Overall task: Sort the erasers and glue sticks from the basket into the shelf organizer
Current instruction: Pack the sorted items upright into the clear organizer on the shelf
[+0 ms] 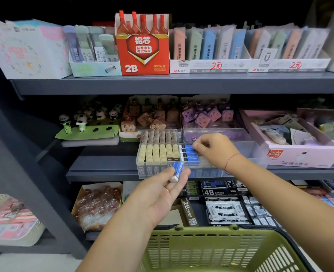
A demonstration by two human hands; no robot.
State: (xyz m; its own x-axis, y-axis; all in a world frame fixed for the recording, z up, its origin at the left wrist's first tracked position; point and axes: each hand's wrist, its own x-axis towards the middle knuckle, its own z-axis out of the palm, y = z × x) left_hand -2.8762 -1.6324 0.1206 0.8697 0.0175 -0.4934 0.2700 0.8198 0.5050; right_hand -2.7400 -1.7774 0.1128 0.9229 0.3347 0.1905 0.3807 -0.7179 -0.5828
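A clear plastic organizer (217, 132) stands on the middle shelf. Its left compartments hold rows of upright cream and brown erasers (158, 152). A stack of blue-sleeved erasers (188, 155) fills part of the right compartment. My right hand (215, 150) reaches into that compartment, fingertips curled on the blue stack. My left hand (160, 191) is palm up in front of the organizer and pinches one blue-sleeved eraser (177, 171) between thumb and fingers. The green basket (211, 250) sits below at the bottom edge; its contents are hidden from view.
The top shelf carries a red 2B lead box (142, 44) and trays of pastel erasers (248, 46). Panda figures (87, 118) and a pink box (299, 140) flank the organizer. Boxes of 4B and 2B erasers (227, 205) lie on the lower shelf.
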